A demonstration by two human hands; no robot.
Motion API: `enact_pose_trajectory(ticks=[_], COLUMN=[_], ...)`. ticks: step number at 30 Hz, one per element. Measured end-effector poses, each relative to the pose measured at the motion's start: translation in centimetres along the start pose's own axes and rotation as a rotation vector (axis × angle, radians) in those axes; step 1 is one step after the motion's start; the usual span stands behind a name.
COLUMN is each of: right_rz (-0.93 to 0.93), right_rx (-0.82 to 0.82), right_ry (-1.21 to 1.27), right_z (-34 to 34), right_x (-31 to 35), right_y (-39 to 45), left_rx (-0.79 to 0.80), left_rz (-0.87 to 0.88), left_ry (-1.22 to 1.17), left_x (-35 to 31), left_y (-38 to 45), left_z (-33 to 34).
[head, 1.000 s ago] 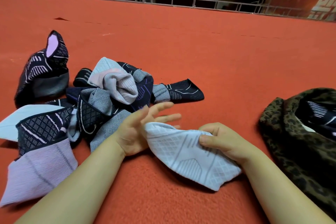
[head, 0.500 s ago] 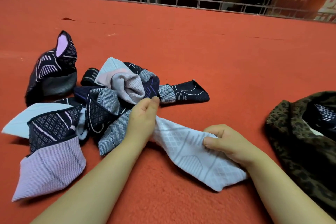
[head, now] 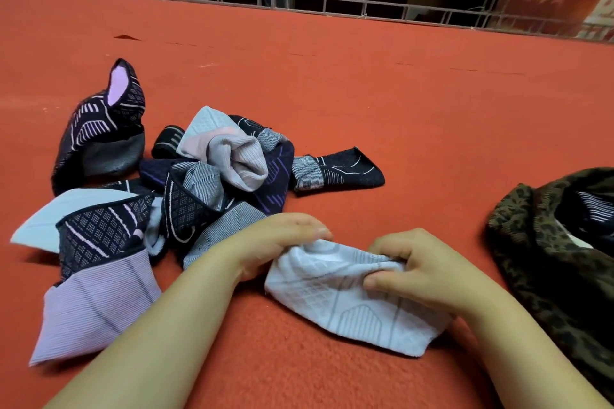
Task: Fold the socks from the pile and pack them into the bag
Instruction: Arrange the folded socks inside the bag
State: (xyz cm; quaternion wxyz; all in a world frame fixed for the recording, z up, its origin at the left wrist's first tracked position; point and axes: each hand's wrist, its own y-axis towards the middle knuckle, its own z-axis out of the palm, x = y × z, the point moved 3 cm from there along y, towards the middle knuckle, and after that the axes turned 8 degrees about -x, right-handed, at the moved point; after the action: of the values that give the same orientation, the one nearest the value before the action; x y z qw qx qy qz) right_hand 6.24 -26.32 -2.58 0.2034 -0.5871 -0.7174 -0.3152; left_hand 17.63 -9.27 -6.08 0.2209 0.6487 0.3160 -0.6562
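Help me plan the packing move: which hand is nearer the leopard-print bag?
Right hand, pinching the pale sock, sits beside the bag; left hand is farther, by the pile.

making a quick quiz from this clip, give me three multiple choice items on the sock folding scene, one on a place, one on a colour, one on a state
1. Where is the leopard-print bag?
A. at the right edge of the view, to the right of the right hand
B. behind the sock pile
C. under the left forearm

2. What colour is the sock held in both hands?
A. dark navy
B. pale blue-white with grey lines
C. solid red

3. How does the right hand stand?
A. flat and open on the carpet
B. inside the bag
C. fingers pinching the sock

Answers:
1 A: the bag lies on the red carpet at the far right, while the sock pile is on the left.
2 B: the light sock shows a pale diamond weave with grey stripes.
3 C: thumb and fingers bunch the sock's top edge, and the left hand grips its other end.
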Motion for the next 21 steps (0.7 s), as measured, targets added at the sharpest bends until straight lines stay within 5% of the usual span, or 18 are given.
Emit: enact_pose_trajectory(ticks=[4,9,14,18,21], right_rz=[0.039,0.153,0.207,0.287,0.352], right_rx=[-0.051,-0.163,-0.241,-0.527,-0.670], right_ry=[0.065,0.212,0.305,0.405,0.544], right_z=[-0.2,-0.6,0.1,-0.6,-0.3], right_x=[-0.2,-1.2,-1.7,-2.2,-2.2], right_y=[-0.1,-0.2,-0.1,0.2,0.3], left_rx=[0.010,-0.497,-0.737,-0.800,-0.613], left_rz=[0.109,0.390,0.364,0.241,-0.025], left_ry=[-0.018,0.094,-0.270,-0.367,-0.398], left_x=[-0.2,-1.6,-1.6,-0.5,0.0], left_y=[-0.4,0.5,0.2,0.5,0.2], left_z=[0.9,0.1,-0.7,-0.9,1.0])
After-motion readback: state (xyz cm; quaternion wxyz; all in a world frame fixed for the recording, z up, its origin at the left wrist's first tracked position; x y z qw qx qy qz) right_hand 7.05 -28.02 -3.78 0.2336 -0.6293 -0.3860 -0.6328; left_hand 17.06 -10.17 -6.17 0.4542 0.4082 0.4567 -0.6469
